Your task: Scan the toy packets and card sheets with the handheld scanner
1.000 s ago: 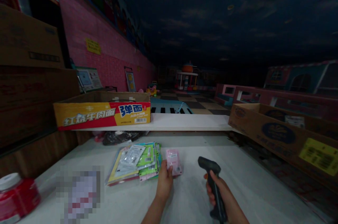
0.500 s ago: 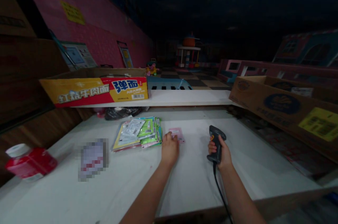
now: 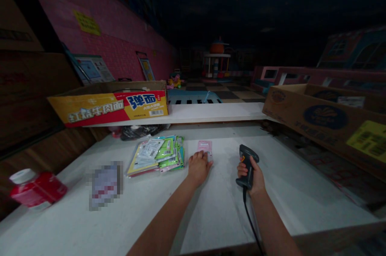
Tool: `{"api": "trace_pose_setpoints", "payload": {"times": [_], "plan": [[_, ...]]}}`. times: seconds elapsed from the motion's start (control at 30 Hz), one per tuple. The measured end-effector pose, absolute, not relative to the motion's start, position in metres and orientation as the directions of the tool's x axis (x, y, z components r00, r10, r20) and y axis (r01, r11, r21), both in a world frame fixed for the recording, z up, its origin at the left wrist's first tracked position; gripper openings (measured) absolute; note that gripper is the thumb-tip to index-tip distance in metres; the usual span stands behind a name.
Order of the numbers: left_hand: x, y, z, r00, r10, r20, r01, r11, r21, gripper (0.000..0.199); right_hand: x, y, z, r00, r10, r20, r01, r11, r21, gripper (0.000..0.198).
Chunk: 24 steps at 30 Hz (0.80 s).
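Pink packet (image 3: 205, 145), flat and pale-printed, lies on the worktop (image 3: 90, 232) partly beneath the left grip (image 3: 199, 167), whose unclosed fingers touch it; a second ago they pinched it. Right grip (image 3: 254, 174) clamps the dark scanner (image 3: 249, 154).

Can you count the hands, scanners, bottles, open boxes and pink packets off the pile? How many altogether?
Left hand and right hand: 2
Black scanner: 1
Red bottle: 1
Red-and-yellow box and brown box: 2
Pink packet off the pile: 1
Total: 7
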State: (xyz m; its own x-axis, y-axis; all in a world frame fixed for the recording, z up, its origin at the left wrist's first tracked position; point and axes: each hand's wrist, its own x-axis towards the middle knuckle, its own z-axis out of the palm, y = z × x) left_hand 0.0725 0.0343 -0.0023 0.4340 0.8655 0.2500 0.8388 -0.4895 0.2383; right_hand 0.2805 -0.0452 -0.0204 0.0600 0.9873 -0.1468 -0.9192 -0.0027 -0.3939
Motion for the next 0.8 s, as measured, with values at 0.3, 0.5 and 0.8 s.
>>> {"api": "trace_pose_setpoints", "payload": {"times": [0.3,0.5,0.8], "plan": [[0.131,0.065,-0.006,0.506,0.840,0.195,0.795,-0.542,0.271,0.043,0.281,-0.041,-0.020,0.097,0.984,-0.151,-0.928,0.035,-0.371,0.031],[0.130,0.058,-0.008,0.552,0.810,0.196,0.743,-0.585,0.325,0.047,0.280,-0.046,-0.022,0.084,0.986,-0.146,-0.934,0.026,-0.358,0.031],[-0.001,0.040,0.053,0.269,0.825,0.497,0.824,-0.464,0.325,0.034,0.282,-0.053,-0.026,0.078,0.978,-0.192,-0.962,0.023,-0.274,0.031]]}}
